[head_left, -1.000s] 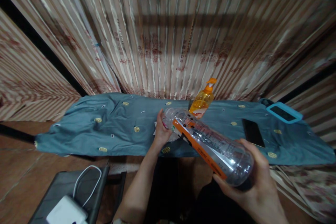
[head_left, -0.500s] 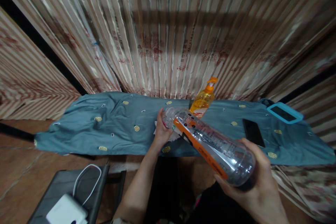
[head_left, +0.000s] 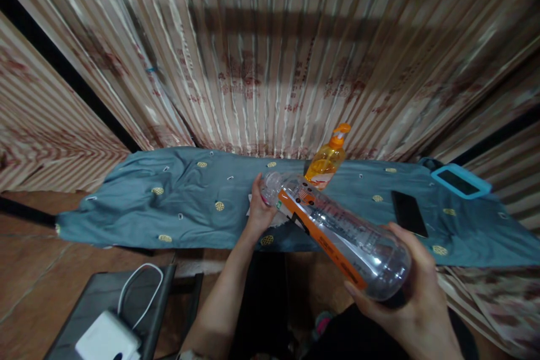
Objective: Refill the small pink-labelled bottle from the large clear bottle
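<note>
A large clear plastic bottle [head_left: 337, 225] with an orange and black label lies tilted across both hands, its neck pointing away to the left. My right hand [head_left: 415, 298] is wrapped round the bottle's base. At the neck end, my left hand [head_left: 260, 208] is closed round the bottle; a bit of pink shows beside its fingers, too small to name. Beneath that hand lies something white and crumpled [head_left: 279, 219], partly hidden. Behind the bottle stands an orange pump bottle [head_left: 324, 163] with yellow-orange liquid in it.
A teal patterned cloth [head_left: 189, 197] covers the long table. On its right are a dark phone [head_left: 409, 214] and a blue-framed device [head_left: 462, 181]. A white power adapter [head_left: 107, 337] with a cable sits on a dark stool [head_left: 80, 304] at lower left. Striped curtains [head_left: 270, 67] hang behind.
Both hands keep their hold on the clear bottle, which stays at nearly the same tilt. The view has shifted only slightly.
</note>
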Demonstrator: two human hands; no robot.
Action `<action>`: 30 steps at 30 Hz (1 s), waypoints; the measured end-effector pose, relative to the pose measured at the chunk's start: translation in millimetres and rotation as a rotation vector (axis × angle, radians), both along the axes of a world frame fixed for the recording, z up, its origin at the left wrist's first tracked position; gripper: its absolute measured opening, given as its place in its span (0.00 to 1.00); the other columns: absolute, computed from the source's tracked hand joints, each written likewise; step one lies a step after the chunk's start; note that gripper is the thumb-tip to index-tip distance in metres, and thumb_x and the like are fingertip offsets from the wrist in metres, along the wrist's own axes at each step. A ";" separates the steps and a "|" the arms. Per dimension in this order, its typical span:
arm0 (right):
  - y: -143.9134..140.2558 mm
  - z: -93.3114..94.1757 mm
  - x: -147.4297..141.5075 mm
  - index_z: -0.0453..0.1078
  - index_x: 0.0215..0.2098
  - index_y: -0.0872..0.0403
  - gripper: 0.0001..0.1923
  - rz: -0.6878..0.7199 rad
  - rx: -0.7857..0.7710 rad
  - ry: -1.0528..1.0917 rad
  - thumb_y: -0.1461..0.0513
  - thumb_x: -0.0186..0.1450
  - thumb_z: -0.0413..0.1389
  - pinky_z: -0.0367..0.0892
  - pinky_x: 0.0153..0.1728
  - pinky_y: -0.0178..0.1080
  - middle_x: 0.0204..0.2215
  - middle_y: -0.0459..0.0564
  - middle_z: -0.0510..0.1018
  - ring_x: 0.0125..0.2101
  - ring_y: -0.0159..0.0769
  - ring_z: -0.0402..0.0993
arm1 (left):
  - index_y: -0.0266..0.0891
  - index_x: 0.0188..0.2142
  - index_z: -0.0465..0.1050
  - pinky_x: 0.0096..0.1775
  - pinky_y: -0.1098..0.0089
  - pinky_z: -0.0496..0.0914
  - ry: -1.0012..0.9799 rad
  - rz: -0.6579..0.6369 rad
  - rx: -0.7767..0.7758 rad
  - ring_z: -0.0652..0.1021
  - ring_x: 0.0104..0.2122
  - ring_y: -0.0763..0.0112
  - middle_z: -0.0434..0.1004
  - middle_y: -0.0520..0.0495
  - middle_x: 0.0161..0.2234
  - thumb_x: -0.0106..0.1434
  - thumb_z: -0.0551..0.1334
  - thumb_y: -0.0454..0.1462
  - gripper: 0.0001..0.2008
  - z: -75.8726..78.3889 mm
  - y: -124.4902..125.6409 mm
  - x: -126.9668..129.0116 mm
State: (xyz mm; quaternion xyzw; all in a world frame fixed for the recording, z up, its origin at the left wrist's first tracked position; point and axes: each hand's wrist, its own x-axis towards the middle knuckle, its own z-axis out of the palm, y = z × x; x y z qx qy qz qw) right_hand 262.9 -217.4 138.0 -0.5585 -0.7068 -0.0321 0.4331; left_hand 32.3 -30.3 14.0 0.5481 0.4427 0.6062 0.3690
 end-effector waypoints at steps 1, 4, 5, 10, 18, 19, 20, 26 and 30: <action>0.0 -0.1 0.2 0.49 0.77 0.49 0.50 -0.004 -0.003 -0.002 0.52 0.64 0.68 0.70 0.51 0.46 0.61 0.57 0.69 0.54 0.50 0.73 | 0.42 0.67 0.53 0.68 0.50 0.64 0.002 0.001 0.001 0.73 0.63 0.51 0.68 0.36 0.63 0.47 0.75 0.38 0.50 0.4 -0.3 0.0; -0.8 -1.2 2.1 0.49 0.76 0.49 0.50 -0.017 -0.013 -0.010 0.51 0.63 0.68 0.71 0.52 0.47 0.61 0.58 0.69 0.55 0.51 0.73 | 0.43 0.67 0.54 0.67 0.51 0.66 -0.007 -0.003 0.011 0.73 0.62 0.52 0.69 0.37 0.62 0.47 0.75 0.37 0.50 2.4 -1.2 0.5; -1.0 -1.7 3.1 0.50 0.76 0.50 0.51 -0.017 -0.013 -0.018 0.52 0.63 0.68 0.71 0.52 0.48 0.61 0.58 0.69 0.55 0.52 0.73 | 0.43 0.66 0.54 0.66 0.51 0.66 -0.017 -0.005 0.014 0.74 0.62 0.52 0.69 0.37 0.62 0.47 0.75 0.38 0.50 3.4 -1.6 0.7; -0.5 -3.5 5.5 0.49 0.76 0.50 0.53 0.023 -0.008 -0.011 0.54 0.60 0.71 0.77 0.43 0.43 0.61 0.58 0.70 0.52 0.50 0.75 | 0.43 0.67 0.55 0.64 0.52 0.69 -0.022 -0.026 0.027 0.76 0.59 0.53 0.73 0.38 0.58 0.48 0.76 0.40 0.50 9.0 -3.7 1.5; -1.0 -2.1 4.6 0.49 0.77 0.51 0.53 0.028 0.008 -0.030 0.55 0.61 0.70 0.76 0.45 0.42 0.60 0.57 0.69 0.52 0.48 0.75 | 0.42 0.67 0.54 0.66 0.50 0.66 -0.001 -0.013 0.022 0.74 0.61 0.50 0.68 0.35 0.63 0.47 0.76 0.39 0.51 5.3 -2.9 -0.4; -0.9 -2.2 4.8 0.49 0.76 0.51 0.53 0.031 0.011 -0.029 0.55 0.61 0.70 0.76 0.45 0.41 0.60 0.57 0.69 0.52 0.47 0.75 | 0.42 0.67 0.54 0.67 0.49 0.66 0.001 -0.011 0.022 0.74 0.61 0.50 0.67 0.34 0.64 0.47 0.76 0.39 0.51 4.7 -2.6 -0.5; -0.6 -2.3 4.9 0.49 0.76 0.52 0.53 0.032 0.009 -0.022 0.55 0.61 0.71 0.77 0.44 0.41 0.60 0.57 0.69 0.51 0.47 0.75 | 0.42 0.67 0.54 0.67 0.49 0.66 0.004 -0.010 0.024 0.74 0.61 0.51 0.67 0.35 0.64 0.48 0.76 0.39 0.51 4.3 -2.4 -0.6; 0.9 -2.8 2.8 0.50 0.76 0.52 0.53 0.036 0.018 0.005 0.56 0.60 0.71 0.77 0.42 0.40 0.59 0.57 0.70 0.50 0.47 0.76 | 0.44 0.67 0.54 0.66 0.50 0.67 0.002 -0.014 0.040 0.75 0.60 0.53 0.70 0.37 0.62 0.49 0.76 0.40 0.50 4.4 -2.8 -1.1; 0.0 -2.3 0.8 0.51 0.76 0.50 0.53 0.031 0.021 0.021 0.56 0.59 0.71 0.78 0.40 0.41 0.59 0.57 0.71 0.49 0.48 0.77 | 0.42 0.67 0.55 0.66 0.50 0.66 0.005 -0.005 0.027 0.75 0.61 0.51 0.69 0.35 0.62 0.49 0.76 0.40 0.49 5.1 -3.3 -1.6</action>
